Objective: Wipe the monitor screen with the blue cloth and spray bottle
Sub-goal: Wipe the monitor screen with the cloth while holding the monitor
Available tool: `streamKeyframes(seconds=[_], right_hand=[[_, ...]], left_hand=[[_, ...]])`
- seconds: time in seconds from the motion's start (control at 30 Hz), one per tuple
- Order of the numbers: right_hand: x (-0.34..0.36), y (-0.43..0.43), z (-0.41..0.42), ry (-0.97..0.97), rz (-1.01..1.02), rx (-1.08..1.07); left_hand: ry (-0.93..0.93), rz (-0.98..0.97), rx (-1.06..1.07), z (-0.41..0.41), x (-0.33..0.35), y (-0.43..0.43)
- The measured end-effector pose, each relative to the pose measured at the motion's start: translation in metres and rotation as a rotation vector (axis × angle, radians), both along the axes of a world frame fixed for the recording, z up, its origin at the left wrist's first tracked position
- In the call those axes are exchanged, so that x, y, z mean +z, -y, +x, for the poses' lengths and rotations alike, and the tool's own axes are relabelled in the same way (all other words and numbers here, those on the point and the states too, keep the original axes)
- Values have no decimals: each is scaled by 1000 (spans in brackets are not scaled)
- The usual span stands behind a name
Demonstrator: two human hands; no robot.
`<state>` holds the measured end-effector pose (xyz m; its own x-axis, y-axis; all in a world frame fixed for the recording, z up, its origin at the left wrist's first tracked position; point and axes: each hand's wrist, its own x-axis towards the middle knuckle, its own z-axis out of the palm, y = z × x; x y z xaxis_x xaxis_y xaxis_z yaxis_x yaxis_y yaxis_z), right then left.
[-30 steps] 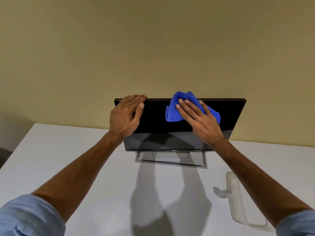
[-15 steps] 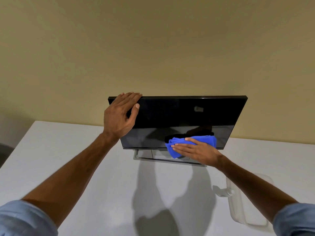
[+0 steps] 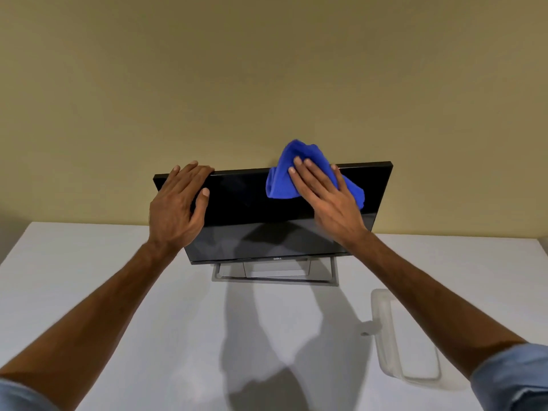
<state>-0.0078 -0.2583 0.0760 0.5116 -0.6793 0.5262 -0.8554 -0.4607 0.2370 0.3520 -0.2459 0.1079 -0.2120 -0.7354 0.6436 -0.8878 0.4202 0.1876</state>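
Note:
A black monitor [image 3: 252, 209] stands on a grey stand at the back of the white table, its dark screen facing me. My left hand [image 3: 178, 206] grips its top left corner, fingers over the upper edge and thumb on the screen. My right hand [image 3: 324, 197] lies flat on the bunched blue cloth [image 3: 281, 182], pressing it against the upper right part of the screen; the cloth pokes above the top edge. The clear spray bottle [image 3: 394, 336] lies on its side on the table at the right, partly hidden by my right forearm.
The white table [image 3: 118, 292] runs up to a plain beige wall [image 3: 267, 84] just behind the monitor. The monitor's grey stand [image 3: 275, 277] sits in front of the screen's lower edge. The table's right edge shows near the frame's right side.
My right hand has swept the cloth from the screen's bottom edge back up to the top. The left hand has kept its hold on the corner.

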Motion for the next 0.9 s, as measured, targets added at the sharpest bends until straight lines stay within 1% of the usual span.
streamKeyframes(seconds=[0.07,0.2,0.27,0.37,0.43,0.5,0.53,0.6,0.63,0.67,0.73,0.8,0.87,0.9], right_hand=[[-12,-5,1,-2,7,10],[-47,-28,-10,-195,64,93],[-62,-37,-15,-333,111,158],[-78,-51,-18,-589,44,266],[-90,-64,-19,-697,65,316],[-98,-77,-18,-721,97,296],[-99,-81,-17,-695,106,278],[-99,-87,-8,-617,140,229],[-97,-88,-1,-553,151,180],[-95,-88,9,-446,162,105],[-84,-82,32,-102,168,-129],[-64,-66,61,355,154,-338],[-39,-44,88,809,77,-428],[-27,-32,100,986,14,-459]], left_hand=[[-25,-14,8,-2,-2,0],[-37,-49,16,-4,-4,1],[-16,-74,30,-3,-5,4],[28,-108,39,-1,-8,6],[53,-129,19,3,-10,6],[72,-137,0,6,-9,6],[78,-140,-8,6,-9,7],[76,-141,-12,6,-9,7],[73,-138,-15,6,-8,7],[71,-131,-20,6,-8,7],[69,-119,-28,6,-9,6],[67,-127,-34,8,-10,7],[64,-135,-51,10,-11,8],[64,-135,-59,12,-11,9]])
